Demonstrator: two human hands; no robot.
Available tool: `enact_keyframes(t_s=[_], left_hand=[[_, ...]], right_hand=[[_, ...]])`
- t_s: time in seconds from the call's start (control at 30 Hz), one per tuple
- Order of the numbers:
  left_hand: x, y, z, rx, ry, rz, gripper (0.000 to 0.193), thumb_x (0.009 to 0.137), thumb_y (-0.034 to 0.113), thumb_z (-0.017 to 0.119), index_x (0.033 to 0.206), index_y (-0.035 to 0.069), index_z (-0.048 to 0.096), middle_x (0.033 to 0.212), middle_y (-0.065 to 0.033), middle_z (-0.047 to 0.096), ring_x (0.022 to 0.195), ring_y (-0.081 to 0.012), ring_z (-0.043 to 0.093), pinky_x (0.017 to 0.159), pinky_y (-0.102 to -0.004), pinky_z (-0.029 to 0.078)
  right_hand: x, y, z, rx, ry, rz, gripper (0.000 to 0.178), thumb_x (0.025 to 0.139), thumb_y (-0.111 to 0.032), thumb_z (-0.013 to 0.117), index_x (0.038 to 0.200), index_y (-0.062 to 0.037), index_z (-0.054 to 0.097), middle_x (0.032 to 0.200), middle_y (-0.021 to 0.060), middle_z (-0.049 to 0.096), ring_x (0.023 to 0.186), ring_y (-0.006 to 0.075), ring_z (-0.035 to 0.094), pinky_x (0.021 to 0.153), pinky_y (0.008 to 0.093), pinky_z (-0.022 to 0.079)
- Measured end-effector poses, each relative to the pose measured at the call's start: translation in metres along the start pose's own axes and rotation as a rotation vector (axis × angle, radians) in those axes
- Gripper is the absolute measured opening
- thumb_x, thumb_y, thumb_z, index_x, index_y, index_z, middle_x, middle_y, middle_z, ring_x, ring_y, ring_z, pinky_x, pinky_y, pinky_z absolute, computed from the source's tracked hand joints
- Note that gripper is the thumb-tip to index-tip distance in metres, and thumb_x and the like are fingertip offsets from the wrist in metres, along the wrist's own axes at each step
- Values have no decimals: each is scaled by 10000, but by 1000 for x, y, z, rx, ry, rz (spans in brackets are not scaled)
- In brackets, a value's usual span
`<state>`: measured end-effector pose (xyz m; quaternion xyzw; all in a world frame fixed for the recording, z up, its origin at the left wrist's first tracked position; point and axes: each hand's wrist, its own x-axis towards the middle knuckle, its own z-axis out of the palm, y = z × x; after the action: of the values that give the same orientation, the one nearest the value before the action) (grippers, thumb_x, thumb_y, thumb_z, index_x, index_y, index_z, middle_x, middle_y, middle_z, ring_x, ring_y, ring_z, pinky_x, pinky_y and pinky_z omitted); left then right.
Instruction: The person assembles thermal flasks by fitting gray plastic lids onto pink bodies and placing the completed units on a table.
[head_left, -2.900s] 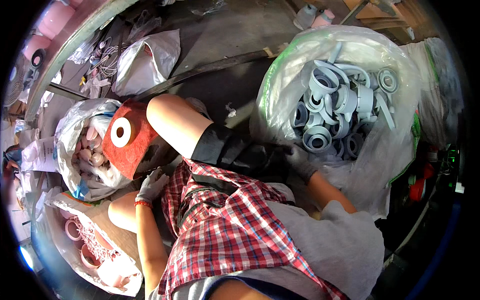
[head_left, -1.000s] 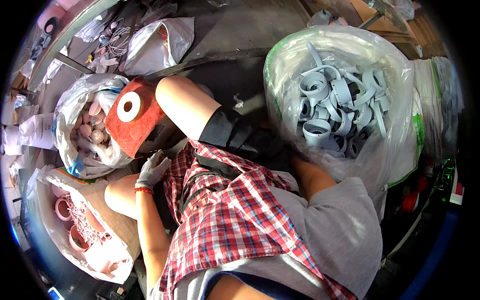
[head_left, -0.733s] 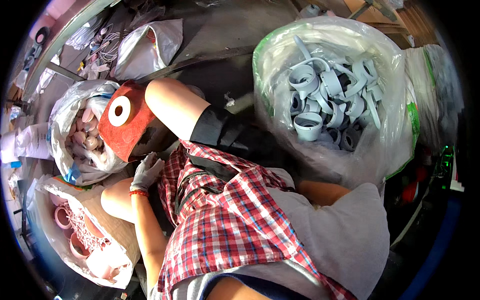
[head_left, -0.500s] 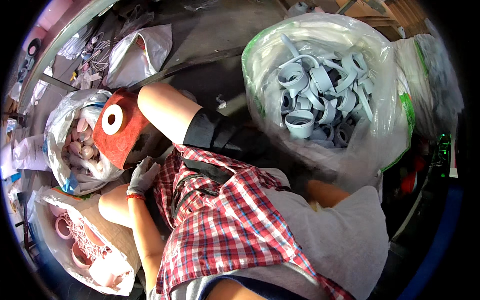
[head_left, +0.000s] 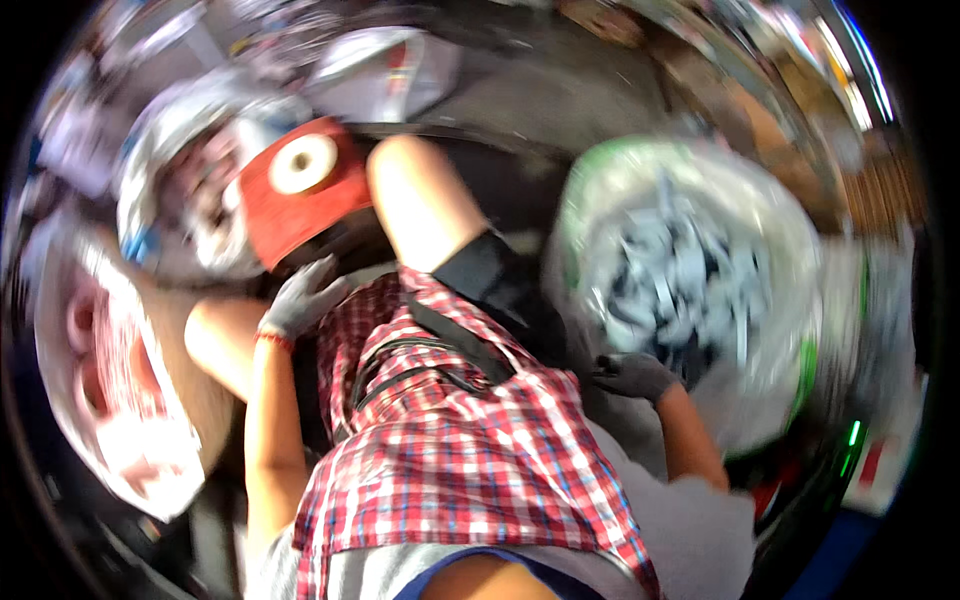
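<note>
My left hand [head_left: 300, 302], in a grey glove, lies open by my left thigh with its fingers stretched out. Just beyond it is a red cloth-like sheet [head_left: 290, 220], with a cream ring-shaped piece [head_left: 303, 164] on top. My right hand [head_left: 640, 378], in a darker grey glove, is beside the near left side of a large clear plastic bag [head_left: 800, 250]. Its fingers look drawn together; blur hides what they hold, if anything. The bag holds many pale blue-grey plastic parts [head_left: 690, 270], some of them ring-shaped with handles in the earlier frame.
At left, a white bag [head_left: 135, 190] holds small pinkish pieces. Nearer, another open bag [head_left: 170, 380] contains pink cup-like parts and shredded strips. A white bag [head_left: 385, 75] lies on the floor at the back. Stacked cardboard [head_left: 885, 195] stands at far right.
My view has swung, blurring the surroundings. My right hand, hidden before, now shows beside the large bag. My left hand's fingers reach out more, still near my thigh.
</note>
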<state>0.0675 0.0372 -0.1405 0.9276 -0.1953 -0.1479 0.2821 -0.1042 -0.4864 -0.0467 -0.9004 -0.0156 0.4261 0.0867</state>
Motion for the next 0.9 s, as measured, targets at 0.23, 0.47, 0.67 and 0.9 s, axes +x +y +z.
enact_keyframes(t_s=[0.23, 0.47, 0.67, 0.9], left_hand=[[-86, 74, -47, -186, 689, -17, 503, 878, 326, 585, 1239, -10, 491, 1202, -195, 548, 1147, -324, 514, 981, -378, 395], [-275, 62, -28, 345, 1459, -668, 572, 740, 242, 688, 1216, 16, 466, 1199, -210, 492, 1078, -355, 521, 952, -414, 407], [-480, 15, 102, -21, 2031, -1459, 691, 759, 330, 665, 1289, -16, 389, 1294, -242, 417, 1218, -374, 394, 1011, -411, 344], [-525, 6, 114, 60, 1169, -1728, 575, 772, 319, 631, 1257, 46, 486, 1258, -263, 468, 1163, -384, 474, 942, -407, 415]], right_hand=[[58, -111, -149, 1076, 230, -701, 464, 900, -169, 545, 1303, 30, 434, 811, 33, 592, 536, 49, 462, 473, 192, 358], [118, -308, -133, 440, 0, -1249, 246, 904, -81, 504, 1080, 63, 597, 922, 98, 656, 754, 99, 559, 674, 230, 440], [109, -377, -102, 197, -259, -1431, 340, 829, 18, 615, 1152, 89, 535, 1173, 184, 604, 1023, 178, 594, 850, 281, 469], [132, -346, -94, 358, -345, -1128, 338, 873, -66, 599, 1185, 56, 557, 1054, 120, 651, 862, 126, 605, 772, 257, 485]])
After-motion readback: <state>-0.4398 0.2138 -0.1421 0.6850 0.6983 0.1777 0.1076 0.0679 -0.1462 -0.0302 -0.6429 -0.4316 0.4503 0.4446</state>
